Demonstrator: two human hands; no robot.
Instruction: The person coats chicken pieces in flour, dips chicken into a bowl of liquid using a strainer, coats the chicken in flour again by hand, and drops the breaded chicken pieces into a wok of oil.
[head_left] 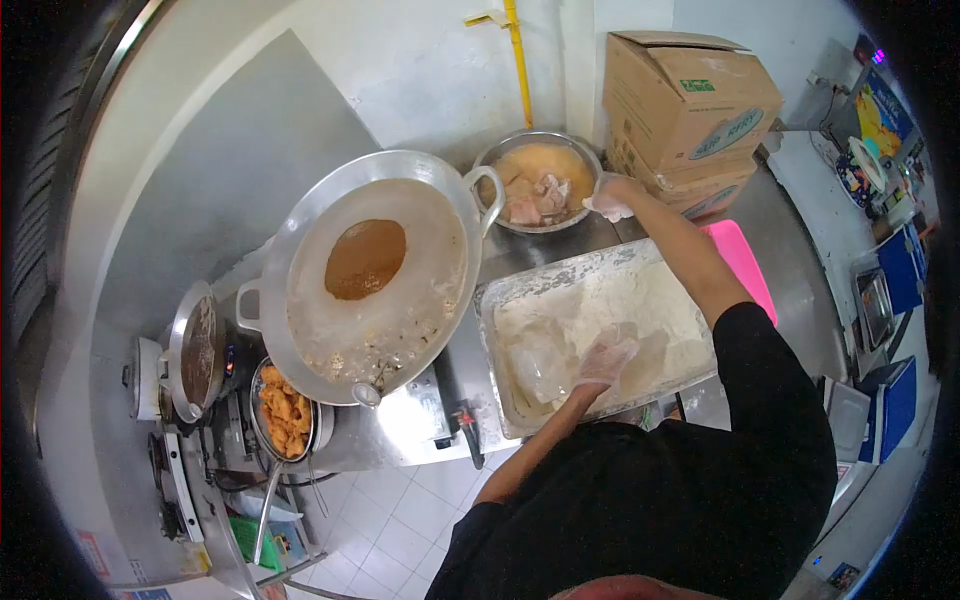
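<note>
My left hand (608, 355), in a clear plastic glove, is over the flour in a large metal tray (492, 330), fingers stretched out and holding nothing I can see. White flour (640, 290) covers much of the tray. A pale translucent mass (540, 362) lies left of this hand; its kind is unclear. Farther out, my gloved right hand (612, 197) is closed at the right rim of a round metal bowl (490, 212). Pieces of pale raw meat (548, 196) sit in yellowish liquid inside that bowl.
Left of the tray stands a wide two-handled pan (440, 180) with cloudy liquid and a brown patch. Fried pieces (285, 410) fill a strainer near another pan (197, 350). Cardboard boxes (690, 100) are stacked behind; a pink plastic item (742, 270) lies right of the tray.
</note>
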